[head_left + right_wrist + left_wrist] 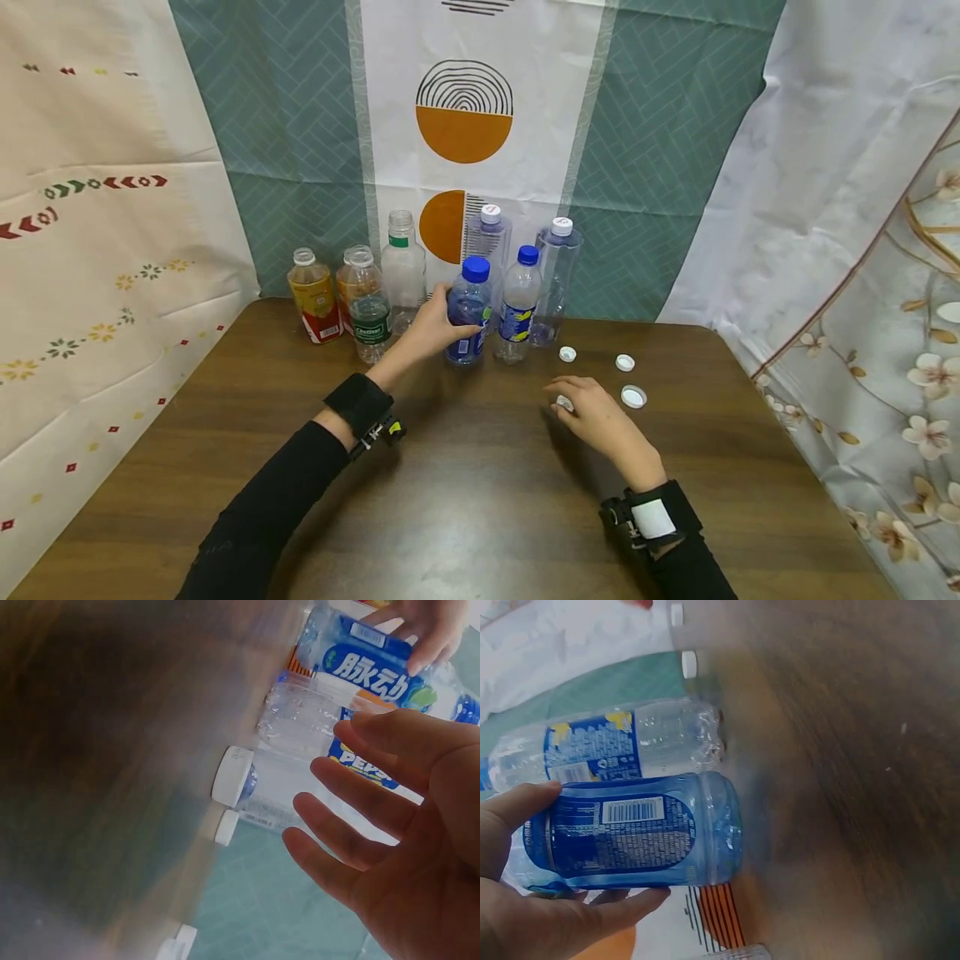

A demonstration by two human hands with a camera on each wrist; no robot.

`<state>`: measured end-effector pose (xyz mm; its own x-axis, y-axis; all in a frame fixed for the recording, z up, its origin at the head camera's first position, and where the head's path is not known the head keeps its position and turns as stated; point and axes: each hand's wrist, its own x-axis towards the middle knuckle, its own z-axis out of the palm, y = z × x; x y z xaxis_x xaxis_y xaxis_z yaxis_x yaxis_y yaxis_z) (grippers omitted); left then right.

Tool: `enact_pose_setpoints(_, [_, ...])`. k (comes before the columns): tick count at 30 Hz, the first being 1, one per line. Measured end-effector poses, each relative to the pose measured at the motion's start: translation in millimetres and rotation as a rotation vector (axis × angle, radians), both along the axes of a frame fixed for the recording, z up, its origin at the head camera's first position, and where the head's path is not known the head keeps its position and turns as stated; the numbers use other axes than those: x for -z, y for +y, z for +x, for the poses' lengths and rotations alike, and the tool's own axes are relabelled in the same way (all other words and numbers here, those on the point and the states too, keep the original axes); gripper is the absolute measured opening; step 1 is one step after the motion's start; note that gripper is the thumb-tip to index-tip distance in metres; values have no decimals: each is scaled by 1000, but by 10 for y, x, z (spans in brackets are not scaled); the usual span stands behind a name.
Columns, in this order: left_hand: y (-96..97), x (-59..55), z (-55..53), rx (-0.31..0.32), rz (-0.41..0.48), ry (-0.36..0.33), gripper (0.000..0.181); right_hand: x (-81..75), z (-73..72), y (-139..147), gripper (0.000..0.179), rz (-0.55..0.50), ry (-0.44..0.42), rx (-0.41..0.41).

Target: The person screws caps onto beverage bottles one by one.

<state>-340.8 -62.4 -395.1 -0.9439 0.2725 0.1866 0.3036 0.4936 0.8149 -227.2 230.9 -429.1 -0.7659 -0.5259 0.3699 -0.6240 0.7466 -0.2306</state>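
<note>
My left hand grips a blue-tinted plastic bottle with a blue cap. Its thumb and fingers lie on opposite sides of the label in the left wrist view. The bottle's base looks close to the tabletop; contact is hard to tell. Just right of it stands a clear Pepsi-labelled bottle, also blue-capped. Over the table's right half, my right hand hovers with fingers spread and relaxed, holding nothing. A white bottle cap lies under its fingertips, and in the right wrist view this cap appears apart from the fingers.
Two tall clear bottles with white caps, one here, stand behind. Left of my left hand are uncapped bottles: a green-labelled one, a tall clear one and a yellow-red one. Other white caps lie right. Curtains hang behind the wooden table.
</note>
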Motion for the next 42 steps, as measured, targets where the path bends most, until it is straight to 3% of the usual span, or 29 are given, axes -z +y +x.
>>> enact_pose_setpoints(11, [103,62,-224,-19,50,-8,85,-53,40,19,25,-10,-18,14])
enact_pose_setpoints(21, [172,110,-180,-19,31,-2,88,-77,48,-8,26,2,-36,-7])
enact_pose_setpoints(26, [121,113,-141,-19,9,-27,100,-93,44,-1,26,12,-28,-1])
enact_pose_setpoints(31, [-26,91,-7,-32,-63,-31,105,-113,35,25,25,4,-30,-8])
enact_pose_setpoints(34, [-121,35,140,-36,-112,11,95,-133,26,68,25,2,-28,-8])
enact_pose_setpoints(39, [-265,-170,396,-54,-161,195,75,-198,37,187,26,1,-43,52])
enact_pose_setpoints(42, [-388,-286,563,-110,-126,328,65,-223,40,256,27,1,-52,73])
